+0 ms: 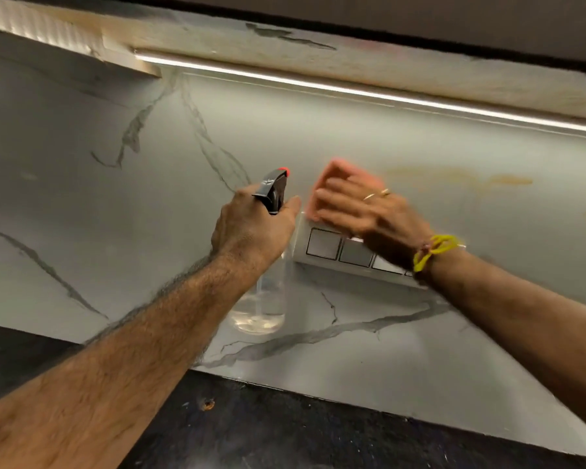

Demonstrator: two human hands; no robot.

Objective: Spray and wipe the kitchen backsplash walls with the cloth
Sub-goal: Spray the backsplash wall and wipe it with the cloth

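Switch panel (349, 253), black countertop (285, 431)

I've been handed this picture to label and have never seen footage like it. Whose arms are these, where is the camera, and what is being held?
There is no machine here. A person wears a wide-angle camera on the head, so you look forward and down along their own arms. The left hand grips a clear spray bottle by its black trigger head. The right hand, blurred by motion, presses a pink cloth flat against the marbled backsplash, just above a switch plate. A yellow band circles that wrist. Brownish stains show to the right of the cloth. The dark countertop runs along the bottom, and a light strip glows above.
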